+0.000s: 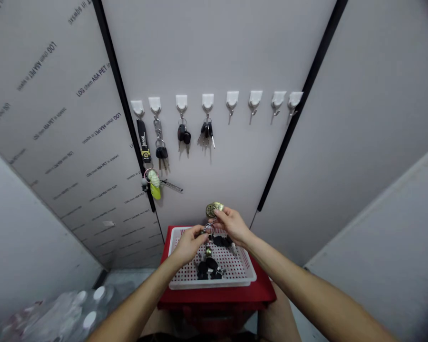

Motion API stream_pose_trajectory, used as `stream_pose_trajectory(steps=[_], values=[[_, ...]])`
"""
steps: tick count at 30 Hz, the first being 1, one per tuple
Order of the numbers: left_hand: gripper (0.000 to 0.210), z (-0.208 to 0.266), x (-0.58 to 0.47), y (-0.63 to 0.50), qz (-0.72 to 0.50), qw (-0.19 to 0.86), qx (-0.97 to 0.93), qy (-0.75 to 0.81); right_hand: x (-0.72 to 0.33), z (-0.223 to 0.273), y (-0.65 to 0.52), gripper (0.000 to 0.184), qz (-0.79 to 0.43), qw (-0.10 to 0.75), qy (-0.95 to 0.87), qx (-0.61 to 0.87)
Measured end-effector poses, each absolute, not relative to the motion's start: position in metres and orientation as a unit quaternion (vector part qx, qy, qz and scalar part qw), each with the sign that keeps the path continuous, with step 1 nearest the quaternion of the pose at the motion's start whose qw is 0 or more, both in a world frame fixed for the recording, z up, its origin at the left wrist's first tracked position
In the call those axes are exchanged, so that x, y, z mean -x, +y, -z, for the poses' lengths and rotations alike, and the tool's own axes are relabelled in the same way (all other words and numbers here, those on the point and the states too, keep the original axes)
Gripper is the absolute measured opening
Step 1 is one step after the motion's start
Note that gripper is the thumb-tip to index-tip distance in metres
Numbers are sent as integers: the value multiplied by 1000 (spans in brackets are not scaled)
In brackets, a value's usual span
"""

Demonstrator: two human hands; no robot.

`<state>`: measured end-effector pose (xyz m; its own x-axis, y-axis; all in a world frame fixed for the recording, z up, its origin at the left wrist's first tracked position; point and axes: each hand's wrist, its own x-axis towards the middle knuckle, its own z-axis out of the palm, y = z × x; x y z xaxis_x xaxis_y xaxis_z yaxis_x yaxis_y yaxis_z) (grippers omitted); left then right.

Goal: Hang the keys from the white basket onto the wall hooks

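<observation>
Head view: pinching round brass-coloured metal fob (213, 209) in right hand (234, 227) above far rim of white perforated plastic basket (210, 285). Gripping its silver metal chain (210, 225) in left hand (189, 246), probably to steady it.

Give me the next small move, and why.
Perhaps lift the brass-coloured fob toward the fifth hook from the left: it is bare, the four hooks to its left are loaded, and the right grip holds the fob while the left grip holds its chain.
</observation>
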<state>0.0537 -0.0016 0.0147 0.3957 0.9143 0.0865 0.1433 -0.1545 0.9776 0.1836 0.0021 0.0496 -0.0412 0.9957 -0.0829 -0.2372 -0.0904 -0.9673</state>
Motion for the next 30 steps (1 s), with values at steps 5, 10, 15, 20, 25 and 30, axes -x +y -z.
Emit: stream_pose_trajectory(steps=[5,10,15,20,25,30], values=[[17,-37,-45,3,-382,440,-693,425,-196,-48,2,22,-510,497,-491,502],[17,-56,-44,4,-352,394,-739,419,-204,-52,-3,32,-260,460,-644,553],[17,-68,-50,6,-345,477,-696,411,-193,-63,-14,15,-268,368,-753,474],[21,-75,-56,5,-385,571,-605,400,-190,-67,-11,11,-283,417,-688,522],[23,-77,-63,3,-428,643,-517,367,-192,-69,-7,13,-382,434,-651,492],[17,-77,-61,8,-458,604,-533,377,-199,-91,-5,10,-334,459,-657,495]])
